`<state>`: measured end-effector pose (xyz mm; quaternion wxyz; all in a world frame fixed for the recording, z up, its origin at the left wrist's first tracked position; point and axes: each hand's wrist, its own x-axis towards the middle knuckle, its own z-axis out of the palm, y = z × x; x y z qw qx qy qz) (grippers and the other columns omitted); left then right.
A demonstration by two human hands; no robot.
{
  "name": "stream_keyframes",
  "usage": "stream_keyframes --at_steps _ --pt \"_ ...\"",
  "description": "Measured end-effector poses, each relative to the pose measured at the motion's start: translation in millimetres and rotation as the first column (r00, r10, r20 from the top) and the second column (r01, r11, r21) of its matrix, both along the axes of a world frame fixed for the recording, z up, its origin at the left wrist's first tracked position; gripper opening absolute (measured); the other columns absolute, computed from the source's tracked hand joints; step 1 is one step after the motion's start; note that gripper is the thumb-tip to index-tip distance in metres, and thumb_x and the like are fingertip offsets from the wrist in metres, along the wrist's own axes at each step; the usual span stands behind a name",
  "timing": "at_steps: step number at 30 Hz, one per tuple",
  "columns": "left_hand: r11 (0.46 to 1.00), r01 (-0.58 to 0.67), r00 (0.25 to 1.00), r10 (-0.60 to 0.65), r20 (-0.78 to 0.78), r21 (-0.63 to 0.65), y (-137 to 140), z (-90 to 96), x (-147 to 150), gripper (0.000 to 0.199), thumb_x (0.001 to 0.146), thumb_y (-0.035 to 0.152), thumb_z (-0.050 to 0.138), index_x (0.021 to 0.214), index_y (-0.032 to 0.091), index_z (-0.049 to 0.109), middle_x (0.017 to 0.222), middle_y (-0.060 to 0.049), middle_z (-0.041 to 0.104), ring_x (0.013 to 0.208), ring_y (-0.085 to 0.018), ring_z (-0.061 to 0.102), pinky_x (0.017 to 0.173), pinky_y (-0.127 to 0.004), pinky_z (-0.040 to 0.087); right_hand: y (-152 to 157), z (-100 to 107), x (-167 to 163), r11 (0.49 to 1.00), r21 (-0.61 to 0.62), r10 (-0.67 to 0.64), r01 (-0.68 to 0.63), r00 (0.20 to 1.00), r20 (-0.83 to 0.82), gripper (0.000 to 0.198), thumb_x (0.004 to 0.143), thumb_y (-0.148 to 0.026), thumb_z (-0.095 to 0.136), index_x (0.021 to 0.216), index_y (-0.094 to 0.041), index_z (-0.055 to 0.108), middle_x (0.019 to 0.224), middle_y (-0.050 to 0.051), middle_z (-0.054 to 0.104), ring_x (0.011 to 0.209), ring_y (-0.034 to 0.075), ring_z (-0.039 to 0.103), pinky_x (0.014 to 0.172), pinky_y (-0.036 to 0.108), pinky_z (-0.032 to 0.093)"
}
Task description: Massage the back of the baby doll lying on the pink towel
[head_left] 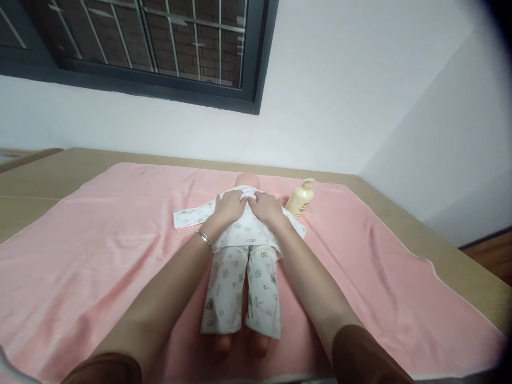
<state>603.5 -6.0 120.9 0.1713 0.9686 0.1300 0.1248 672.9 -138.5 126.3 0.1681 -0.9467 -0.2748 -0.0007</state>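
Note:
A baby doll (244,232) in a white printed top and trousers (224,290) lies stretched out lengthwise, its bald head away from me and its feet towards me. No face shows on its head. My left hand (231,207) lies flat on the upper body, left of the middle, with a silver bracelet (206,238) at the wrist. Beside it, my right hand (266,208) rests flat on the other side, the thumbs nearly meeting. Both hands have their fingers stretched out. The doll's left-hand sleeve (192,215) spreads sideways on the cloth.
A pink cloth (132,240), somewhat wrinkled, covers most of the wooden table (448,266). Close to the doll's right-hand sleeve is a pale yellow pump bottle (301,199), leaning. A white wall (320,106) and a dark-framed window (160,48) with bars stand behind the table.

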Motion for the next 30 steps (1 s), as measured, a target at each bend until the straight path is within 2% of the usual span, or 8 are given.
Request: stream_keyframes --at_steps 6,11,14,17,19,21,26,30 --pt "0.995 0.033 0.998 -0.037 -0.042 -0.094 8.4 -13.4 6.6 0.056 0.104 0.048 0.024 0.151 0.025 0.045 0.165 -0.007 0.037 0.154 -0.028 0.029 0.124 -0.065 0.013 1.2 -14.4 11.2 0.999 0.032 0.017 -0.016 0.999 -0.04 0.058 0.099 -0.054 0.035 0.146 -0.025 0.053 0.147 0.013 0.056 0.138 0.041 0.045 0.11 0.059 0.035" --pt "0.998 0.028 0.996 -0.032 -0.082 -0.058 4.5 -5.6 4.5 0.055 0.105 0.045 0.024 0.151 0.024 0.044 0.166 -0.009 0.036 0.154 -0.029 0.029 0.124 -0.065 0.016 -0.7 -1.7 4.2 1.0 0.005 0.019 -0.019 0.998 -0.068 0.052 0.1 -0.05 0.033 0.139 -0.025 0.057 0.149 0.013 0.054 0.138 0.042 0.045 0.11 0.065 0.033" --pt "0.998 0.058 0.987 -0.063 -0.148 -0.038 -3.2 10.7 -4.3 0.048 0.103 0.037 0.032 0.145 0.022 0.051 0.162 -0.011 0.043 0.149 -0.03 0.039 0.121 -0.056 0.03 -1.7 13.5 -13.0 0.996 -0.064 0.06 -0.064 0.996 -0.07 0.042 0.101 -0.038 0.034 0.126 -0.021 0.063 0.137 0.015 0.064 0.129 0.039 0.055 0.111 0.068 0.029" --pt "0.992 0.124 0.965 -0.126 -0.23 -0.023 -12.8 30.3 -17.8 0.038 0.095 0.022 0.045 0.129 0.022 0.063 0.143 -0.012 0.063 0.132 -0.032 0.058 0.111 -0.05 0.043 -2.0 25.2 -31.5 0.986 -0.118 0.114 -0.12 0.992 -0.052 0.036 0.099 -0.03 0.04 0.119 -0.018 0.066 0.126 0.017 0.069 0.121 0.037 0.061 0.113 0.069 0.026" --pt "0.99 0.135 0.956 -0.137 -0.26 -0.027 -16.4 39.1 -24.0 0.034 0.091 0.017 0.049 0.12 0.023 0.066 0.129 -0.011 0.071 0.12 -0.032 0.065 0.106 -0.05 0.046 -1.8 28.3 -37.7 0.984 -0.126 0.118 -0.123 0.992 -0.047 0.035 0.098 -0.03 0.042 0.118 -0.018 0.068 0.126 0.017 0.07 0.122 0.037 0.061 0.113 0.067 0.027" --pt "0.993 0.11 0.965 -0.116 -0.236 -0.035 -14.9 41.0 -24.3 0.03 0.094 0.02 0.047 0.115 0.024 0.067 0.124 -0.009 0.073 0.116 -0.032 0.067 0.106 -0.05 0.046 -1.9 27.1 -35.7 0.987 -0.107 0.116 -0.12 0.993 -0.036 0.037 0.099 -0.032 0.04 0.119 -0.019 0.068 0.127 0.016 0.069 0.123 0.037 0.06 0.113 0.066 0.028" --pt "0.991 0.081 0.992 -0.09 -0.087 -0.107 7.3 19.9 -6.2 0.041 0.103 0.036 0.032 0.114 0.022 0.069 0.136 -0.009 0.068 0.126 -0.028 0.062 0.112 -0.046 0.042 -4.1 11.4 -6.9 0.993 -0.032 0.108 -0.11 0.993 -0.054 0.047 0.103 -0.044 0.035 0.136 -0.021 0.06 0.14 0.014 0.063 0.133 0.035 0.054 0.117 0.062 0.023" --pt "0.984 0.07 0.996 -0.077 -0.036 -0.166 18.6 -1.7 5.4 0.05 0.105 0.043 0.024 0.132 0.027 0.062 0.153 -0.005 0.056 0.142 -0.028 0.049 0.123 -0.058 0.024 -3.1 -4.8 11.0 0.997 0.025 0.078 -0.076 0.994 -0.071 0.055 0.101 -0.056 0.036 0.141 -0.024 0.057 0.144 0.011 0.061 0.135 0.035 0.052 0.113 0.052 0.033"
